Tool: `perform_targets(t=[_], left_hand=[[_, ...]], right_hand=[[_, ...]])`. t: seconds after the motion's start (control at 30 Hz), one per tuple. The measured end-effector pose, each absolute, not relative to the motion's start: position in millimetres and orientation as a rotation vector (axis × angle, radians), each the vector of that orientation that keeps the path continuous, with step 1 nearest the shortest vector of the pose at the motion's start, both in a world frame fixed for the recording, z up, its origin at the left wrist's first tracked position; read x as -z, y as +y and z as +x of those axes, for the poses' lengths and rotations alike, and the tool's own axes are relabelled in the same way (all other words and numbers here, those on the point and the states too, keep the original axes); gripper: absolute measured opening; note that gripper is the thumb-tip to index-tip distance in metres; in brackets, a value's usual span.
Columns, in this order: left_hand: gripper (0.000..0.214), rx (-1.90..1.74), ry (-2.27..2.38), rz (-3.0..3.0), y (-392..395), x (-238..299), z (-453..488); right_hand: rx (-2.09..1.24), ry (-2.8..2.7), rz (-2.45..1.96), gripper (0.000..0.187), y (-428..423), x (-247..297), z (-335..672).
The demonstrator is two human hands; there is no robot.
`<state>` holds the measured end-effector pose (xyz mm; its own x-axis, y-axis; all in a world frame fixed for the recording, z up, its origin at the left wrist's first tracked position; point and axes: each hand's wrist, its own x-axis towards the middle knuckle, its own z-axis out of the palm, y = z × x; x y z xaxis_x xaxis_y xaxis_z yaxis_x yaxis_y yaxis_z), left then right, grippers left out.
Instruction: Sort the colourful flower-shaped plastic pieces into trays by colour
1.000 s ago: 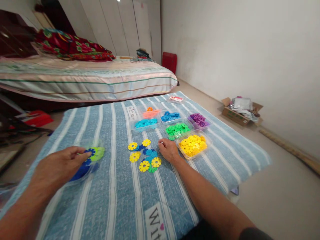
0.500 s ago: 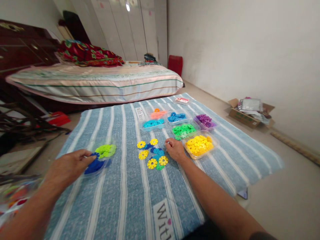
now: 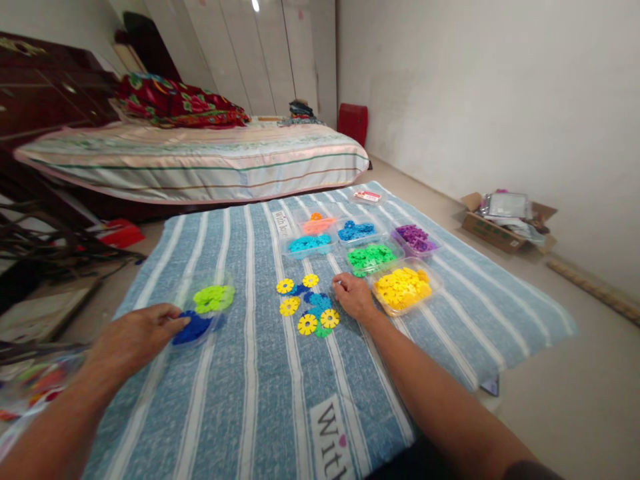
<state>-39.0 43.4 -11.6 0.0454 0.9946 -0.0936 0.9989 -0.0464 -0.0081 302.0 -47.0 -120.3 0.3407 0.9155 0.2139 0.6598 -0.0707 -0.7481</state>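
Observation:
My left hand (image 3: 145, 333) is over the left tray's dark blue discs (image 3: 193, 328), its thumb and fingertips slightly apart, with no disc showing between them. Lime green discs (image 3: 214, 298) lie just behind the dark blue ones. My right hand (image 3: 354, 295) rests on the striped cloth with its fingers curled closed; whatever they may hold is hidden. Left of it is a loose group of notched, flower-shaped discs, among them a yellow disc (image 3: 307, 325), a blue disc (image 3: 320, 301) and a green disc (image 3: 323, 331). The tray of yellow discs (image 3: 403, 288) stands right of my right hand.
Behind my right hand stand clear trays of green discs (image 3: 371, 257), light blue discs (image 3: 310, 243), blue discs (image 3: 356, 231), orange discs (image 3: 319, 225) and purple discs (image 3: 414, 237). A bed (image 3: 200, 163) is beyond the cloth (image 3: 260, 400). A cardboard box (image 3: 493, 230) sits on the floor, right.
The dark blue disc at my left fingertips no longer shows there, and that hand is slightly lower against the tray. My right hand stays by the loose discs. The view has shifted slightly.

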Motion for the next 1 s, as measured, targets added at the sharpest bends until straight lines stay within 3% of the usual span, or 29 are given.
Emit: perform_targets(t=[0.3, 0.5, 1.0], left_hand=[[0.027, 0.072, 1.968, 2.282, 30.2, 10.5, -46.9], [0.021, 0.058, 1.993, 2.242, 20.3, 5.6, -40.8], [0.026, 0.382, 2.273, 2.246, 16.0, -9.1, -30.7]], right_hand=[[-0.439, -1.412, -1.773, 0.028, -57.5, 118.8, 298.3], [-0.49, -1.406, -1.742, 0.037, -62.2, 123.5, 298.5], [-0.561, -1.434, -1.812, 0.04, -62.7, 126.2, 299.7]])
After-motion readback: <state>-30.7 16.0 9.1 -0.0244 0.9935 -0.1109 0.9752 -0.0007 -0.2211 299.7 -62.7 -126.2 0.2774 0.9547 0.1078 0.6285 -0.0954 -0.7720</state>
